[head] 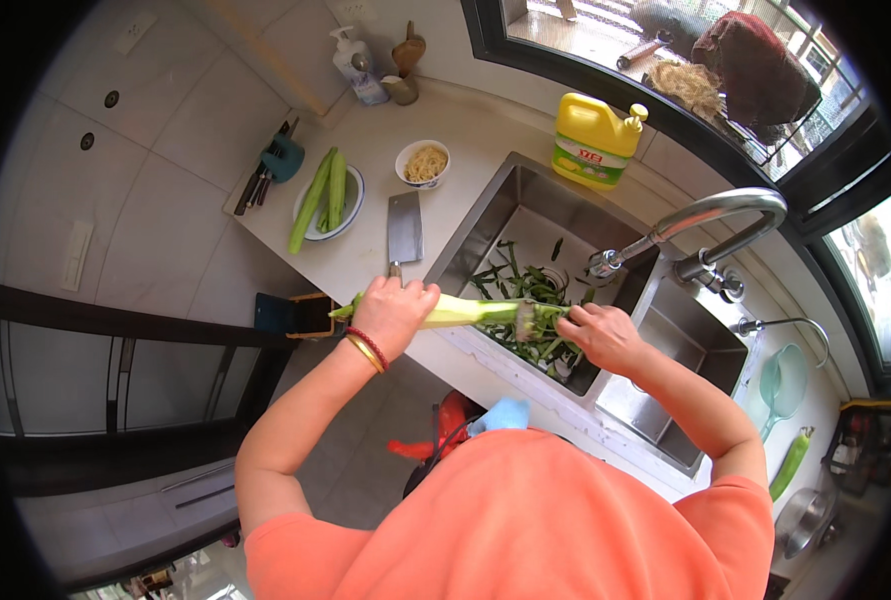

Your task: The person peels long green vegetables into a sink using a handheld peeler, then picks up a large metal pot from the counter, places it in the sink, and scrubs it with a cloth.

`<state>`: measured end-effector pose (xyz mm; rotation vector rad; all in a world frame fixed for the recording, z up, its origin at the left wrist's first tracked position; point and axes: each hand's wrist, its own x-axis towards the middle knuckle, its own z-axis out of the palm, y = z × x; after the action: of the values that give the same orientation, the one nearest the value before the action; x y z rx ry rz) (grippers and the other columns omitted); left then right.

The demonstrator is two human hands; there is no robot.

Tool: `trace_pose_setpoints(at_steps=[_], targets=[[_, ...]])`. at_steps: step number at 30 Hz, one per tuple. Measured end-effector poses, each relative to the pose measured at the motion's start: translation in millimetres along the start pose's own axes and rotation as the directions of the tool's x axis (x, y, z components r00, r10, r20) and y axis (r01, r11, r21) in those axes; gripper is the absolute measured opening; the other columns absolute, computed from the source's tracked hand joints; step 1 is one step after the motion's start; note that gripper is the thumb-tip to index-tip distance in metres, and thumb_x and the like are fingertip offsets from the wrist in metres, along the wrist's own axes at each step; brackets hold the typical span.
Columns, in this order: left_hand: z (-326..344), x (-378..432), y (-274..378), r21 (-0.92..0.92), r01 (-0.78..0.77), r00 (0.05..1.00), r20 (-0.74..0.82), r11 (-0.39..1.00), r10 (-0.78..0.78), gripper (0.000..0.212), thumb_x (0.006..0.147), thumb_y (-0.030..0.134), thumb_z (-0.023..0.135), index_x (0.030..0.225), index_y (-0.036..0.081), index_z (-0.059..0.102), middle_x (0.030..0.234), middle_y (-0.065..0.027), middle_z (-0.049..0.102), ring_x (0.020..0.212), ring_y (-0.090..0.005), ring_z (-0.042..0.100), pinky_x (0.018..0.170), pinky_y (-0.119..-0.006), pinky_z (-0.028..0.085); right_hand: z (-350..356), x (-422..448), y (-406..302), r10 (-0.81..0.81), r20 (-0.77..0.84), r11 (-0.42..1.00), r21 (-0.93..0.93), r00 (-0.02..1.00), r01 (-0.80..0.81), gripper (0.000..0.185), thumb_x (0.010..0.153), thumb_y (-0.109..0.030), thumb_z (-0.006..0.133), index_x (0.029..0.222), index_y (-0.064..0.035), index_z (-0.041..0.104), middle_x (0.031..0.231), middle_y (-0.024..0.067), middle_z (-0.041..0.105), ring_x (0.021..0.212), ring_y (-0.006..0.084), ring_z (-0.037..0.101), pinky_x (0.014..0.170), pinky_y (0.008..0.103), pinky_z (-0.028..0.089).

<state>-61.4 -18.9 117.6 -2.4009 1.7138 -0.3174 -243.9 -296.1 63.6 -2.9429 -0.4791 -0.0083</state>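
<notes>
My left hand (393, 315) grips a long green gourd (456, 310), probably a luffa, near its stem end. The gourd lies crosswise over the sink's near left edge; its middle is pale and peeled, and green skin shows towards the right. My right hand (603, 336) is closed around what looks like a peeler (525, 321), its head against the gourd's right part. Most of the handle is hidden by my fingers. Below, dark green peelings (531, 283) lie in the left basin of the steel sink (475, 217). Just beyond my left hand, a cleaver (405, 227) rests on the counter.
Peeled gourds (315, 199) lie across a white bowl (351, 221) at left, near a knife holder (284, 157). A small bowl (445, 169) holds shredded food. A yellow detergent jug (595, 142) and a curved faucet (715, 202) stand behind the sink. An unpeeled gourd (792, 465) lies far right.
</notes>
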Motion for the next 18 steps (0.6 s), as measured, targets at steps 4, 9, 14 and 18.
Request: trace_pose_setpoints(at_steps=[4, 9, 14, 18], targets=[[3.9, -3.3, -9.2, -0.013, 0.035, 0.995, 0.097, 0.999, -0.033, 0.031, 0.067, 0.011, 0.063, 0.098, 0.013, 0.056, 0.075, -0.0036, 0.056, 0.068, -0.0225, 0.059, 0.064, -0.035, 0.043, -2.6, -18.1, 4.5, 0.017, -0.086, 1.000, -0.004, 0.996, -0.018, 0.024, 0.071, -0.008, 0.057, 0.094, -0.0116, 0.053, 0.077, 0.0040, 0.049, 0.073, 0.0209, 0.055, 0.061, 0.0328, 0.048], [4.3, 11.1, 9.3, -0.123, -0.028, 0.992, 0.119, 0.992, 0.043, 0.036, 0.064, 0.012, 0.066, 0.098, 0.013, 0.055, 0.077, -0.0035, 0.056, 0.070, -0.0234, 0.059, 0.065, -0.035, 0.043, -6.0, 29.0, -19.2, -0.081, -0.240, 0.988, 0.110, 0.967, 0.110, 0.017, 0.074, -0.011, 0.058, 0.089, -0.0098, 0.050, 0.074, 0.0043, 0.048, 0.069, 0.0213, 0.054, 0.056, 0.0329, 0.047], [-7.9, 19.7, 12.9, -0.156, -0.023, 0.988, 0.144, 0.987, 0.046, 0.038, 0.062, 0.012, 0.068, 0.097, 0.013, 0.054, 0.079, -0.0031, 0.056, 0.072, -0.0232, 0.059, 0.066, -0.035, 0.044, -2.5, 26.5, -15.5, -0.033, -0.035, 0.996, 0.081, 0.999, 0.036, 0.020, 0.077, -0.012, 0.054, 0.096, -0.0115, 0.047, 0.080, 0.0053, 0.050, 0.075, 0.0220, 0.056, 0.059, 0.0344, 0.049], [-7.3, 10.5, 5.5, -0.140, 0.010, 0.983, 0.180, 0.990, 0.016, 0.043, 0.059, 0.014, 0.071, 0.099, 0.014, 0.054, 0.079, -0.0029, 0.056, 0.074, -0.0224, 0.059, 0.067, -0.035, 0.044, 3.6, 12.1, -7.4, -0.033, -0.016, 0.998, 0.054, 0.999, 0.034, 0.021, 0.077, -0.012, 0.054, 0.096, -0.0118, 0.047, 0.080, 0.0047, 0.050, 0.074, 0.0217, 0.056, 0.056, 0.0338, 0.049]])
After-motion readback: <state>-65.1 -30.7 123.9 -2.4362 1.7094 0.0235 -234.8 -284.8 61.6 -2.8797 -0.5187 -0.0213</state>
